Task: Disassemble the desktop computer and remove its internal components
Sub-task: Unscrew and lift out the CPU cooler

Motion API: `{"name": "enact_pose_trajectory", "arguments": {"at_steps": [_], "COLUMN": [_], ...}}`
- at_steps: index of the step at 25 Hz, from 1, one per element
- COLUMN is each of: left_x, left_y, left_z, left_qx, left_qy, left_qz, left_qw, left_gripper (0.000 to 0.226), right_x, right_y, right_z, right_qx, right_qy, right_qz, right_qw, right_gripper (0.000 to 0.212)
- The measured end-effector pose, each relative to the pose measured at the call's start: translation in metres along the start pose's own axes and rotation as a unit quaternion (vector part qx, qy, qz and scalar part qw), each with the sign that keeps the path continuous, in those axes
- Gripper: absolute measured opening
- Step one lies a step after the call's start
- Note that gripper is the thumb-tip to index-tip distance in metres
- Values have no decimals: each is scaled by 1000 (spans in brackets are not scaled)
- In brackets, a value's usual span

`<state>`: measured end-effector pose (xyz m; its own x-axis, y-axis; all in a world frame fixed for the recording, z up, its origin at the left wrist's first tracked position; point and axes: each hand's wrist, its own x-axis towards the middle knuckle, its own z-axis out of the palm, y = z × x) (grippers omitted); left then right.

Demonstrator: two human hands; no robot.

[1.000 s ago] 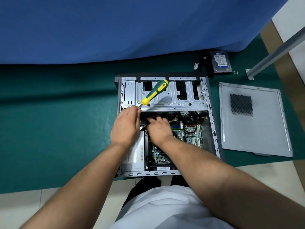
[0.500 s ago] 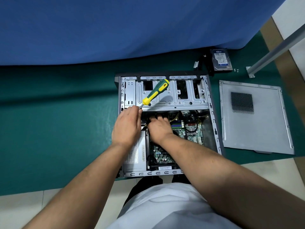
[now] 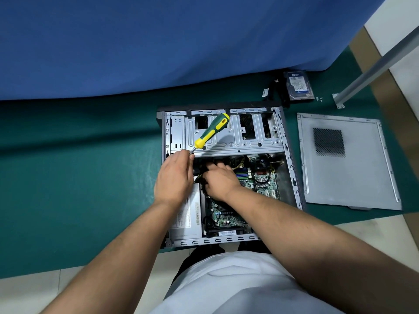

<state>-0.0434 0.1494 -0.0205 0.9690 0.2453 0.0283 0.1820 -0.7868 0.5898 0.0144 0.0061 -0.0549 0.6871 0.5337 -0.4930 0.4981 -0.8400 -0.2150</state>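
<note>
An open desktop computer case lies on its side on a green mat. My left hand grips the metal shaft of a green and yellow screwdriver, whose handle points up and away over the empty drive cage. My right hand is inside the case with its fingers curled round black cables just below the cage; the fingertips are hidden. The green motherboard shows to the right of my hands and the grey power supply lies under my left wrist.
The removed grey side panel lies flat to the right of the case. A hard drive and a loose black cable sit behind the case, with small screws beside them. A metal leg slants at the far right. Blue cloth hangs behind.
Both hands stay at the same spot in the case. The right hand's fingers have shifted slightly on the cables. The view has drifted a little.
</note>
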Motion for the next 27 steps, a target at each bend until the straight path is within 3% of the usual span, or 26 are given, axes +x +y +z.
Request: {"name": "enact_pose_trajectory", "arguments": {"at_steps": [7, 12, 14, 18, 20, 25, 27], "left_x": [-2, -4, -5, -10, -18, -36, -34], "left_y": [-1, -2, -4, 2, 19, 55, 58], "left_z": [-1, -1, -2, -5, -2, 25, 31], "left_qx": [0, 11, 11, -29, -41, 13, 87], "left_qy": [4, -8, -19, -47, -63, -122, -143], "left_qz": [5, 48, 66, 109, 122, 157, 178], "left_qw": [1000, 999, 998, 993, 990, 980, 970], "left_gripper": [29, 29, 29, 28, 25, 23, 29], "right_x": [-24, -58, -68, -72, -72, -87, -96], "right_y": [22, 41, 45, 38, 32, 49, 66], "right_z": [2, -16, -30, -62, -71, -76, -82], "right_qx": [125, 316, 464, 727, 764, 741, 702], "right_qy": [32, 106, 128, 160, 174, 196, 216], "right_qz": [-41, -26, 14, 46, 70, 108, 106], "right_qw": [991, 943, 877, 666, 617, 634, 670], "right_gripper": [59, 40, 38, 63, 62, 49, 45]}}
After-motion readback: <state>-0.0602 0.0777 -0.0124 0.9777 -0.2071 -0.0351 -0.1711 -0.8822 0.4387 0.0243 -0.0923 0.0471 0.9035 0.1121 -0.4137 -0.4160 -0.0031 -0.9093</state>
